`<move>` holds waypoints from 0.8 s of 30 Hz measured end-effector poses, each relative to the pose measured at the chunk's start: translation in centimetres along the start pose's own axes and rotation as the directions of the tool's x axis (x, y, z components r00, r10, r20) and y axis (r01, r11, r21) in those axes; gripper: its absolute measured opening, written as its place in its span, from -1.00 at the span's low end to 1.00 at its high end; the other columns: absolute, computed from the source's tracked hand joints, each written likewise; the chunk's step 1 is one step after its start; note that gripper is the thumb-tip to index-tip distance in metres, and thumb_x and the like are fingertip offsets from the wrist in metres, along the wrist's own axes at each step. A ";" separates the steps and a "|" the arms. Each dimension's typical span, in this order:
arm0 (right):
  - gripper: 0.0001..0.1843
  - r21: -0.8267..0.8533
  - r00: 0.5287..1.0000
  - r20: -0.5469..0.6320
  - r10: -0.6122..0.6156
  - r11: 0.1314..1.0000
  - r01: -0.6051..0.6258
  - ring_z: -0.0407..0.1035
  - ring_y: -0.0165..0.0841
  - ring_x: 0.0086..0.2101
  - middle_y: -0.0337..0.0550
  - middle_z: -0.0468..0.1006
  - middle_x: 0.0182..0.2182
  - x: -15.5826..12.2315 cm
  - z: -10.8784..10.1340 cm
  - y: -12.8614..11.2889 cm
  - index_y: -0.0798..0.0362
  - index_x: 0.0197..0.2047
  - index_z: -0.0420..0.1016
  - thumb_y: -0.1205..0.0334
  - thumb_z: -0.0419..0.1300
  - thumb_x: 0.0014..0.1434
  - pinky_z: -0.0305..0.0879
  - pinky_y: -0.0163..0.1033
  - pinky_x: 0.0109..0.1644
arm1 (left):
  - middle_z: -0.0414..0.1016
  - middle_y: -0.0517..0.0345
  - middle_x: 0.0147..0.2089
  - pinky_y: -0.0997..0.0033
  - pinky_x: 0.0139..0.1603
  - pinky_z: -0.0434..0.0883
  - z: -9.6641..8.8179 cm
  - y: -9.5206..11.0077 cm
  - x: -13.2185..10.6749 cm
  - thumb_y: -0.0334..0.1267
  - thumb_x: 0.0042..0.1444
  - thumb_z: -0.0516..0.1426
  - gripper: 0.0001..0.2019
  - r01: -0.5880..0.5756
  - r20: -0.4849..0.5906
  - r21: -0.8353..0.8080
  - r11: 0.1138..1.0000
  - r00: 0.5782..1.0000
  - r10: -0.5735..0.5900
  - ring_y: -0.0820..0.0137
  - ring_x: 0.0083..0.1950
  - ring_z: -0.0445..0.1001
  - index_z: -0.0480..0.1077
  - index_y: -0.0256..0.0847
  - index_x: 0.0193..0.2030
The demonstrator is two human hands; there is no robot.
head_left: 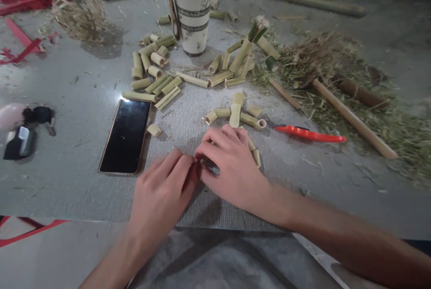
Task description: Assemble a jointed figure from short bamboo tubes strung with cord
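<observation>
Near the table's front edge, my left hand (164, 186) and my right hand (232, 168) meet with fingers bent and pinched together. Whatever lies between the fingertips is hidden or too small to name. Just beyond my right hand, short cut bamboo pieces (235, 114) are laid end to end in a branching shape, and part of it passes under that hand. A single short bamboo piece (154, 130) lies beyond my left hand. Beside it rests a phone (126, 136) with a dark screen. To the right is a red-handled tool (310, 134), its metal tip pointing at the bamboo.
A patterned cup (195, 10) stands at the back among scattered bamboo tubes (144, 62). On the right, a wooden-handled hammer (353, 118) lies over plant shavings (336, 64). Leftward are a woven ball (79, 13), keys (42, 115) and red strips (23, 42).
</observation>
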State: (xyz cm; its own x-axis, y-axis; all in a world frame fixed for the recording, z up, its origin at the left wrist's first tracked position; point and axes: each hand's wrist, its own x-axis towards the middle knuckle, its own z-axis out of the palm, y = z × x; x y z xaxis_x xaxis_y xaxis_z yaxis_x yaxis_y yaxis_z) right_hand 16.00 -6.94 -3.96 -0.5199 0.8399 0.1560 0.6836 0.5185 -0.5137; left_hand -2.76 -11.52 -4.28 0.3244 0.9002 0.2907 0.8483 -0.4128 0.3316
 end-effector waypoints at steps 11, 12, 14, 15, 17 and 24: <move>-0.87 0.015 1.000 -0.016 -0.016 1.000 0.016 0.35 -0.20 -0.04 -0.18 0.56 -0.11 -0.2 0.1 0.1 0.01 -0.16 0.58 0.41 0.23 0.32 0.07 0.02 0.10 | 0.54 0.23 -0.37 0.30 -0.36 0.27 -0.1 0.4 0.0 -0.42 0.46 0.14 -0.74 0.058 0.019 0.012 0.998 0.998 -0.058 0.39 -0.40 0.48 0.50 -0.21 -0.31; -0.87 -0.009 0.999 -0.022 -0.032 0.999 0.032 0.35 -0.20 -0.04 -0.17 0.56 -0.10 -0.2 -0.1 0.1 0.02 -0.14 0.59 0.40 0.23 0.33 0.06 0.02 0.10 | 0.55 0.23 -0.36 0.29 -0.36 0.28 0.0 0.3 -0.1 -0.42 0.45 0.14 -0.75 0.067 0.024 0.004 0.998 0.997 -0.067 0.38 -0.40 0.49 0.51 -0.21 -0.30; -0.89 -0.071 0.997 -0.020 -0.070 0.995 0.069 0.34 -0.17 -0.04 -0.14 0.56 -0.07 -0.1 -0.6 0.2 0.03 -0.13 0.60 0.37 0.25 0.33 0.06 0.03 0.08 | 0.56 0.23 -0.35 0.29 -0.36 0.28 0.2 0.3 -0.1 -0.41 0.45 0.15 -0.77 0.083 0.028 -0.013 0.996 0.996 -0.082 0.39 -0.40 0.50 0.52 -0.22 -0.28; -0.90 -0.103 0.996 -0.011 -0.087 0.991 0.085 0.33 -0.16 -0.04 -0.13 0.55 -0.06 -0.1 -0.8 0.3 0.03 -0.13 0.60 0.36 0.26 0.33 0.06 0.02 0.07 | 0.55 0.23 -0.35 0.29 -0.37 0.28 0.2 0.3 -0.1 -0.41 0.44 0.16 -0.78 0.088 0.035 -0.019 0.996 0.996 -0.088 0.39 -0.40 0.50 0.52 -0.22 -0.28; -0.92 -0.149 0.994 0.019 -0.111 0.982 0.112 0.31 -0.14 -0.03 -0.11 0.54 -0.04 -0.1 -1.1 0.4 0.02 -0.14 0.60 0.34 0.27 0.33 0.07 0.01 0.04 | 0.54 0.23 -0.36 0.29 -0.36 0.28 0.2 0.3 0.0 -0.40 0.44 0.17 -0.78 0.094 0.048 -0.024 0.995 0.995 -0.093 0.39 -0.40 0.50 0.51 -0.22 -0.29; -0.86 -0.174 0.991 0.037 -0.128 0.976 0.133 0.36 -0.20 -0.06 -0.12 0.51 -0.05 -0.2 -0.9 1.0 0.04 -0.11 0.58 0.42 0.24 0.34 0.08 0.00 0.03 | 0.55 0.21 -0.33 0.28 -0.36 0.27 0.1 0.2 0.5 -0.40 0.44 0.14 -0.79 0.099 0.065 -0.003 0.995 0.993 -0.098 0.35 -0.35 0.53 0.52 -0.22 -0.26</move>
State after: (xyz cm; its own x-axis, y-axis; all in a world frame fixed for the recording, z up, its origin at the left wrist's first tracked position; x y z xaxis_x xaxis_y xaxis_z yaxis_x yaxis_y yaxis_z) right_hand 17.30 -6.44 -3.75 -0.6218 0.7600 0.1891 0.6874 0.6453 -0.3333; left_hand -2.40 -11.09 -4.19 0.2659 0.9435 0.1979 0.8751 -0.3223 0.3611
